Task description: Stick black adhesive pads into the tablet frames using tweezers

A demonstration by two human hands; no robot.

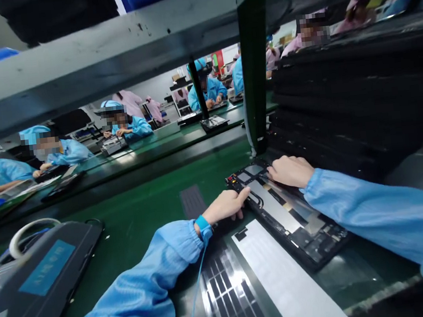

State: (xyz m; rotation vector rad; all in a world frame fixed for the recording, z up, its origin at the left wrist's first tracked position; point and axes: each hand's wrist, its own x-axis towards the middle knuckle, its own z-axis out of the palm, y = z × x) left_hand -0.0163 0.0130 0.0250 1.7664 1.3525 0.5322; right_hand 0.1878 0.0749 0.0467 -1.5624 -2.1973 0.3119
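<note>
An opened tablet-like device [280, 206] lies slanted on the bench in front of me, its circuit boards, cables and silvery plates exposed. At its near left edge is my left hand [227, 204], thumb on the rim and fingers curled below it. My right hand [292, 171] rests over the far right edge, fingers bent and pressed together; what they pinch, if anything, is hidden. Beside the device lies a long white sheet [284, 277] with small black pieces at its top. A clear sheet of black rectangular strips [231, 292] sits left of it.
A dark grey machine [46, 276] with a blue label stands at left. Stacked black trays [357, 108] rise at right, near a green post [257, 73]. A metal shelf beam [102, 54] crosses overhead. Co-workers in blue [136, 127] sit across the line. A blue cord [197, 291] trails from my left wrist.
</note>
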